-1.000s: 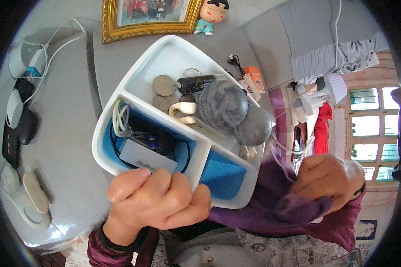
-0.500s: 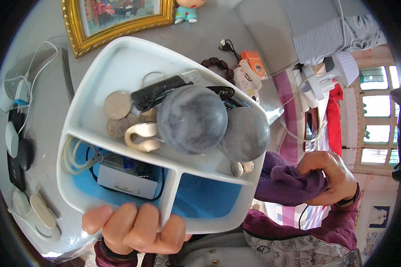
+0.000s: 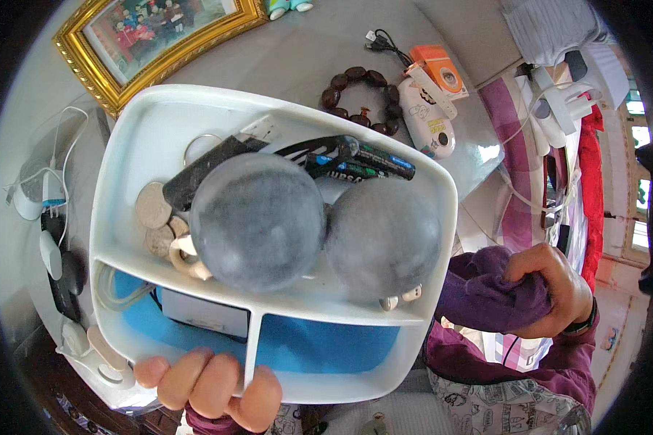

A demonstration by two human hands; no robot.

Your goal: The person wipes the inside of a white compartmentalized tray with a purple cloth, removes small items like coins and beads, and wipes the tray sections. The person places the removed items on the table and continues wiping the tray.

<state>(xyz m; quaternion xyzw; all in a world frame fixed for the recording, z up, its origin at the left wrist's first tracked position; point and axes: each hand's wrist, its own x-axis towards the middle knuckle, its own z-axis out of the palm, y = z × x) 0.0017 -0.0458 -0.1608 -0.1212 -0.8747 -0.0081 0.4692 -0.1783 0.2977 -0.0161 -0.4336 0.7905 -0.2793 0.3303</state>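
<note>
A: Where does the divided white tray (image 3: 145,148) lie relative to the fingers of the left hand (image 3: 214,384)?
B: Directly beyond them. The four visible fingers are curled closely over its near wall, left of centre, the rightmost beside the near end of the short divider (image 3: 252,341). The thumb is hidden.

A: And the right hand (image 3: 559,290)?
B: To the right of the tray, its fingers closed around a bunched purple cloth (image 3: 500,297). The cloth projects leftward from them toward the tray's right wall; whether the two touch cannot be told.

A: What does the tray contain?
B: In the far compartment, two grey balls (image 3: 257,221) side by side, with coins (image 3: 154,206) at their left and a black cylinder (image 3: 210,170) behind the left ball. In the near-left compartment, a white box (image 3: 203,313) and a pale coiled cable (image 3: 112,290).

A: Beyond the tray?
B: A gilt picture frame (image 3: 189,58) at far left; a dark bead bracelet (image 3: 355,74) at far right.
</note>
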